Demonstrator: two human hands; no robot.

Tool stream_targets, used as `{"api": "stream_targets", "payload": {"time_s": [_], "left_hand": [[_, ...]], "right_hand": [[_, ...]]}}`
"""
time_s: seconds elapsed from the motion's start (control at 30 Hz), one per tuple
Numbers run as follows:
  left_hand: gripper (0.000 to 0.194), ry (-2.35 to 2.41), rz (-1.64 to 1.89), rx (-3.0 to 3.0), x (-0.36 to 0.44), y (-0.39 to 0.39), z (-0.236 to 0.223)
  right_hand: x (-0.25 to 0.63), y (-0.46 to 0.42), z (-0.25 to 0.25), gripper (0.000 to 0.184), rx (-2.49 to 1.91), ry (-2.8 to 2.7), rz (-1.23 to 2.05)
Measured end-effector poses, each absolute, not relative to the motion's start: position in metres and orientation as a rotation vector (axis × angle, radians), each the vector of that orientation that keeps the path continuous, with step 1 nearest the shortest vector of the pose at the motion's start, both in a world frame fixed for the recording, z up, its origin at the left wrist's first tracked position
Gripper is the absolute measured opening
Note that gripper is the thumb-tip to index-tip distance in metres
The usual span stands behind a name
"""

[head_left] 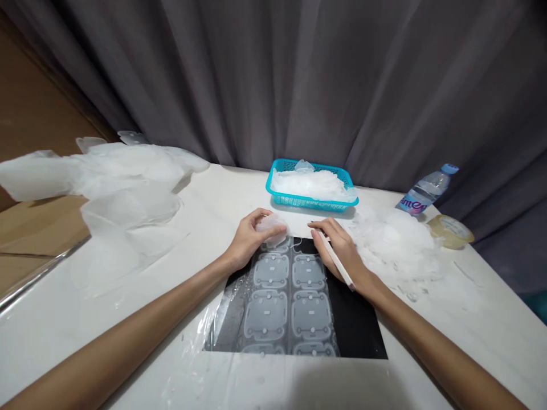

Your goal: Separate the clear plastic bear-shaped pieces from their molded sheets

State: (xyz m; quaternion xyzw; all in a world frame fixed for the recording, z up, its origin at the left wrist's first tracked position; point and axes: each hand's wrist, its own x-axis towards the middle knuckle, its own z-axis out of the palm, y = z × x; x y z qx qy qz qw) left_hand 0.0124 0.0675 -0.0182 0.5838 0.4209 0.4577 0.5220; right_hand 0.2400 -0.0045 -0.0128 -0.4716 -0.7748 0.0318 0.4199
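My left hand [255, 234] is closed, pinching a small translucent plastic piece [272, 226] between thumb and fingers. In my right hand [339, 249] lies a slim white pen-like tool [335, 262], its tip end hidden at the fingertips. Both hands are over the top part of a black mat [359, 327]. On that mat rests a translucent plastic sheet [267, 313] with two columns of rounded-square shapes. A thin strand [296, 243] shows between the hands, near the sheet's far end.
Beyond my hands stands a turquoise basket [314, 205] full of translucent pieces. To the right are a heap of plastic scraps [393, 245], a tilted-looking water bottle [427, 188] and a tape roll [453, 232]. A large pile of translucent sheets [128, 165] lies left, beside cardboard [38, 228].
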Motion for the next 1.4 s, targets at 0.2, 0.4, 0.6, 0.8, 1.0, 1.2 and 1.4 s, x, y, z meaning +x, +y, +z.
{"api": "stream_targets", "payload": {"time_s": [0.2, 0.4, 0.6, 0.8, 1.0, 1.2, 1.4], "left_hand": [[0.039, 0.979, 0.999, 1.48, 0.008, 0.067, -0.016], [0.027, 1.009, 1.049, 1.587, 0.007, 0.065, -0.015], [0.025, 1.048, 1.049, 1.636, 0.007, 0.069, -0.018], [0.035, 1.142, 1.19, 1.492, 0.01, 0.078, -0.026], [0.036, 0.971, 1.124, 1.461, 0.011, 0.066, -0.017], [0.031, 0.774, 1.006, 1.462, 0.009, 0.057, -0.007], [0.032, 0.692, 0.911, 1.402, 0.007, 0.057, -0.007]], "right_hand": [[0.212, 0.033, -0.022, 0.027, -1.029, -2.112, 0.26], [0.21, 0.034, -0.034, 0.012, -1.022, -2.043, 0.432], [0.21, 0.038, -0.036, 0.015, -1.048, -2.041, 0.413], [0.21, 0.032, -0.035, 0.015, -1.045, -2.07, 0.346], [0.213, 0.03, -0.035, 0.014, -1.129, -1.92, 0.223], [0.215, 0.028, -0.03, 0.019, -1.131, -1.738, 0.164], [0.212, 0.01, -0.029, 0.006, -0.907, -1.847, 0.086]]}}
